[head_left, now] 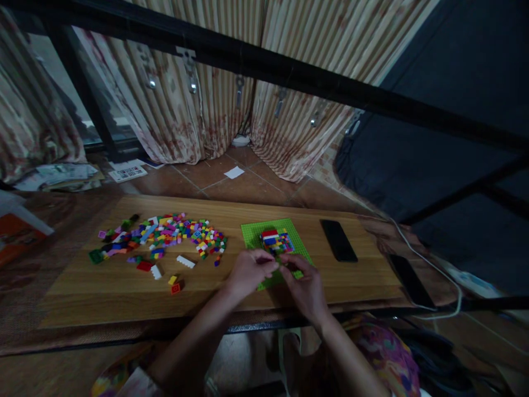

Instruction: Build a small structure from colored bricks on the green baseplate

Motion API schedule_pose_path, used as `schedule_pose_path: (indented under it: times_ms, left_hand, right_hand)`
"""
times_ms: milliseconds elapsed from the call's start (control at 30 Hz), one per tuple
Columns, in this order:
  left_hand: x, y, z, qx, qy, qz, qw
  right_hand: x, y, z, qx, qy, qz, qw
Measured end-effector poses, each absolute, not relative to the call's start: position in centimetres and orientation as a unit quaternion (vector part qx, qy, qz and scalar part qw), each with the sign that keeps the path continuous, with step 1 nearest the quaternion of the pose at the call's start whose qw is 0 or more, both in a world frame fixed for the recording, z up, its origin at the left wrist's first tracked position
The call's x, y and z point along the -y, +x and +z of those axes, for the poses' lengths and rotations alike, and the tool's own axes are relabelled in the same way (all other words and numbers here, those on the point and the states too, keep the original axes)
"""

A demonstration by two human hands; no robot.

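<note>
Over the near part of a green studded baseplate [250,234], my left hand [250,271] and my right hand [305,282] meet fingertip to fingertip. Both are pinched closed. Whatever small piece they hold is too small and dim to make out. Just beyond my fingers, a built cluster of toy bricks [271,239] in red, white, blue and other colours stands on the baseplate, its near side partly hidden by my hands.
A loose heap of coloured bricks [165,234] spreads over the left of the wooden table [231,212]. Nearer lie a white brick [185,261] and an orange-red brick [176,288]. Right of the baseplate is a black phone [339,240]; another dark device [411,281] with a white cable lies further right.
</note>
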State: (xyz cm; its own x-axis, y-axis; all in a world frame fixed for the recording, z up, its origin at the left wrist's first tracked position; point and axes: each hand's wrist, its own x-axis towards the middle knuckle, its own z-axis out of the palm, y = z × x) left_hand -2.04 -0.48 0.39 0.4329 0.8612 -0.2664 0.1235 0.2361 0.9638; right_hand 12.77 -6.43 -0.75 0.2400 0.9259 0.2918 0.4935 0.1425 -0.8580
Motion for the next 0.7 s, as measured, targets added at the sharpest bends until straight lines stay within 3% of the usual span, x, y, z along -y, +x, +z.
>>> schedule_pose_path:
  times_ms: [233,700]
  left_hand:
    - [0.8,-2.4,1.3,-0.387,0.420,0.282,0.771]
    - [0.9,-2.0,0.5,-0.377,0.413,0.254,0.789]
  right_hand:
    - [6.7,12.2,0.9,0.643,-0.574,0.183,0.473]
    - [7.3,13.5,0.4,0.715,-0.537,0.118,0.432]
